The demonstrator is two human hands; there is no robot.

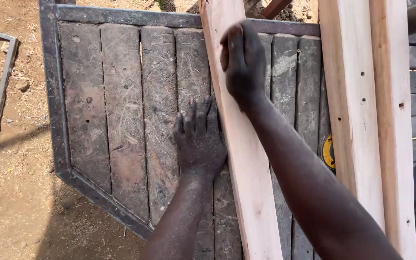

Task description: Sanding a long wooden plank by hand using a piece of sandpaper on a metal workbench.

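Right grip curls closed over the pale plank lying on the slatted worktop, left hand flat and open beside it, seemingly positioning it; alignment looks next.

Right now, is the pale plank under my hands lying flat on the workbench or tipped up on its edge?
Flat. The pale plank shows its broad face on the workbench; the right hand presses on top, the left hand lies flat against its side.
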